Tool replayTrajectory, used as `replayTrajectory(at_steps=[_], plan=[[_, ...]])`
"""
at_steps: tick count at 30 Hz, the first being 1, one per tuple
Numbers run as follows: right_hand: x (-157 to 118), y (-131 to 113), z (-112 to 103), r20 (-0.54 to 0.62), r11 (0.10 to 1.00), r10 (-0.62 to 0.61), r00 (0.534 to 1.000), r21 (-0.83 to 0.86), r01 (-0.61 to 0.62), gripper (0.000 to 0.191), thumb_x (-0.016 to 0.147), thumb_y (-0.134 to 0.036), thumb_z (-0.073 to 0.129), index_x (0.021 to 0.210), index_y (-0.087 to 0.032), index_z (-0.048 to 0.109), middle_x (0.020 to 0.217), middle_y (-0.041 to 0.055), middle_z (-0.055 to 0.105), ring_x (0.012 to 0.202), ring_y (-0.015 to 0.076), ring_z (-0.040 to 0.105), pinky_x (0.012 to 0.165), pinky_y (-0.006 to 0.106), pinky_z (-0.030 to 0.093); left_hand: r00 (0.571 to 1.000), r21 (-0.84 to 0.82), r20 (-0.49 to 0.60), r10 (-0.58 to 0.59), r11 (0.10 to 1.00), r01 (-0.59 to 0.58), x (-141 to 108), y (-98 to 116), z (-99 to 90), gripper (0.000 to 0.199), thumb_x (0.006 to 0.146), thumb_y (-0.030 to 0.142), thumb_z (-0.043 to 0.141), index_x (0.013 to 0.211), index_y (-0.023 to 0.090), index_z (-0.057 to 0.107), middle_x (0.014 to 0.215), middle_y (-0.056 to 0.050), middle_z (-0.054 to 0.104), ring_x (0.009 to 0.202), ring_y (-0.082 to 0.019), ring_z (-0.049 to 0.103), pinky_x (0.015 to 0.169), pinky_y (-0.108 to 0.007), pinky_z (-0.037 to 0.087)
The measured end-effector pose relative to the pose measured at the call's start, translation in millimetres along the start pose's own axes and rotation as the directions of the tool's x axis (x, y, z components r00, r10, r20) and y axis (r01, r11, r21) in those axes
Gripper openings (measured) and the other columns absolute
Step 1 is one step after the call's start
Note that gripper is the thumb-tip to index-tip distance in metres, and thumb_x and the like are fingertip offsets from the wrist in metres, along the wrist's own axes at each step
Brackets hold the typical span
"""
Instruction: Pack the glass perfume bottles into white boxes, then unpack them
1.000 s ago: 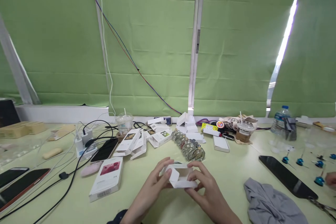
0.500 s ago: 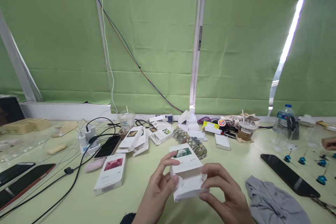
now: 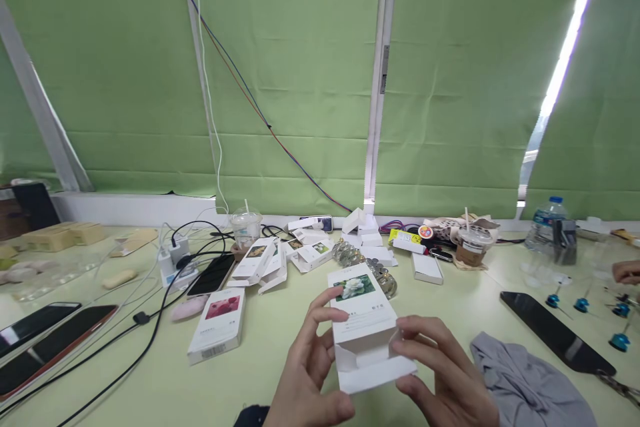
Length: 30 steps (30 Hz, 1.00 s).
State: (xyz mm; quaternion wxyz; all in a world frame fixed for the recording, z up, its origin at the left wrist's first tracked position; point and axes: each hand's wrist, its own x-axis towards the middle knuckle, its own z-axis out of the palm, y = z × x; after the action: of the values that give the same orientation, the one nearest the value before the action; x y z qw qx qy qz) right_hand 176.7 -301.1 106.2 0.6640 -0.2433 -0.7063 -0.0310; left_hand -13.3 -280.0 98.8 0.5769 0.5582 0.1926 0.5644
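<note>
Between my two hands is a small white cardboard box [image 3: 367,320] with a white flower picture on its top face. Its near end gapes toward me, with the end flap folded out. My left hand [image 3: 315,360] grips the box's left side, fingers on the printed face and thumb low near the flap. On the right edge of the opening, my right hand [image 3: 440,367] pinches the cardboard with its fingertips. A closed white box with a pink flower picture [image 3: 219,327] lies on the table to the left. Behind the held box is a bundle of shiny round pieces [image 3: 350,255].
Several white boxes [image 3: 255,260] are piled at the back. Black cables [image 3: 155,320] and phones [image 3: 55,340] spread over the left. At right lie grey cloth [image 3: 530,380], a black phone [image 3: 555,333] and small blue-based items [image 3: 620,341]. Another person's hand [image 3: 626,272] shows at the right edge.
The held box has tipped so its end flap swings outward and the opening faces me more. My left thumb has moved down off the side flap. The view has shifted slightly.
</note>
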Motion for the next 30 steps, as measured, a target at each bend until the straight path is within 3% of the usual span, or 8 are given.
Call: replayTrajectory(at_steps=[3,6,9,13,21,30], plan=[[0.1,-2.3,0.2,0.014,1.000,0.005,1.000,0.018,-0.005,0.015,0.088,-0.032,0.064,0.097,-0.021,0.070,0.095,0.0094,0.069,0.085,0.0198,0.066,0.067,0.025,0.057,0.999,-0.012,-0.044,0.008,1.000,-0.008,-2.2,2.1,5.5,0.063,0.049,0.056,0.087,0.101,0.030,0.064,0.148,-0.004,0.028,0.118,-0.037,0.054,0.085,-0.036,0.051],[-6.7,-3.4,3.4,-0.023,0.983,0.171,0.985,0.073,-0.169,0.013,0.085,-0.034,0.068,0.093,-0.024,0.071,0.093,0.0083,0.068,0.085,0.0201,0.066,0.069,0.025,0.057,0.994,0.005,-0.099,0.036,0.999,-0.036,-4.6,1.3,10.1,0.052,0.056,0.054,0.084,0.097,0.029,0.065,0.145,-0.004,0.034,0.116,-0.036,0.056,0.082,-0.034,0.052],[-15.3,-4.1,7.4,-0.066,0.924,0.352,0.934,0.180,-0.336,0.012,0.082,-0.036,0.071,0.089,-0.026,0.072,0.094,0.0084,0.065,0.089,0.0215,0.064,0.071,0.028,0.056,0.990,0.028,-0.130,0.059,0.998,-0.055,-7.2,0.0,13.7,0.044,0.060,0.051,0.082,0.095,0.029,0.066,0.144,-0.004,0.036,0.116,-0.035,0.057,0.084,-0.035,0.052],[-20.0,-6.0,10.1,-0.059,0.864,0.453,0.890,0.276,-0.421,0.013,0.078,-0.035,0.075,0.086,-0.025,0.071,0.095,0.0098,0.062,0.089,0.0218,0.061,0.067,0.027,0.056,0.984,0.059,-0.166,0.061,0.997,-0.052,-10.2,1.9,18.0,0.041,0.062,0.050,0.081,0.093,0.028,0.065,0.147,-0.004,0.036,0.117,-0.036,0.056,0.086,-0.037,0.052],[-17.6,-10.3,11.1,-0.064,0.851,0.461,0.885,0.316,-0.420,0.011,0.077,-0.032,0.076,0.085,-0.026,0.072,0.097,0.0092,0.061,0.091,0.0224,0.061,0.068,0.027,0.056,0.981,0.062,-0.190,0.043,0.998,-0.031,-13.2,5.6,23.0,0.032,0.069,0.042,0.078,0.094,0.028,0.063,0.154,-0.002,0.026,0.109,-0.033,0.063,0.075,-0.032,0.056],[-15.7,-14.8,11.1,-0.082,0.857,0.468,0.880,0.286,-0.429,0.011,0.076,-0.033,0.077,0.082,-0.025,0.072,0.094,0.0098,0.060,0.089,0.0228,0.061,0.063,0.027,0.058,0.972,0.122,-0.219,0.080,0.991,-0.054,-14.9,2.3,24.0,0.028,0.072,0.041,0.075,0.092,0.027,0.062,0.153,-0.003,0.030,0.106,-0.032,0.064,0.070,-0.031,0.057]])
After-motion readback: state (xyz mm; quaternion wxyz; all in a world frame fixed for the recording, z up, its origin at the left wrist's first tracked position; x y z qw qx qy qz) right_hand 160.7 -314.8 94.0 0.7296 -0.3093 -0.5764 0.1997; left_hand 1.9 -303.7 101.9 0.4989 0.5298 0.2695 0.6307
